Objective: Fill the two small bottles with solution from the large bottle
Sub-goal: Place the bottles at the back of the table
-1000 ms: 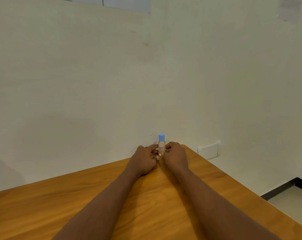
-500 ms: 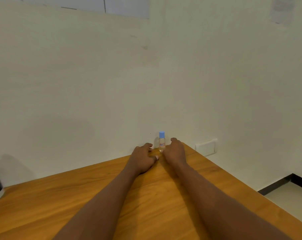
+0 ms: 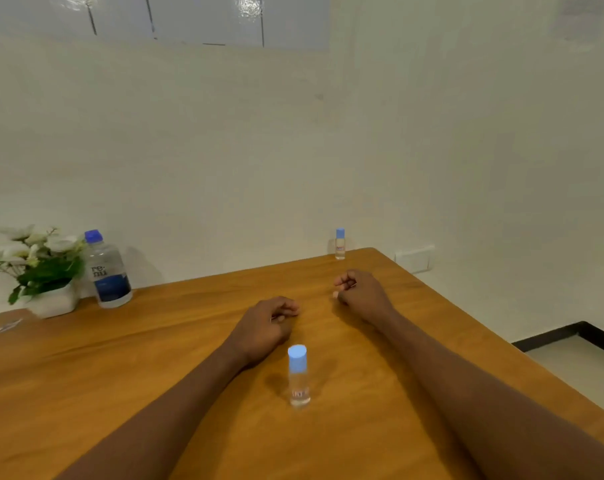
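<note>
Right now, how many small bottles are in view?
2. The far bottle stands at the table's far edge by the wall; the near bottle stands between the forearms. None looks hidden.

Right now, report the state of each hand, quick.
Left hand: open, fingers loosely curled, holding nothing.
Right hand: open, fingers loosely curled, holding nothing.

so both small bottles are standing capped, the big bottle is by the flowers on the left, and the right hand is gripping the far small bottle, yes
Not quite. In the head view the right hand grips nothing: it is loosely curled and apart from the far small bottle, which stands on its own beyond it. The rest is right.
</note>
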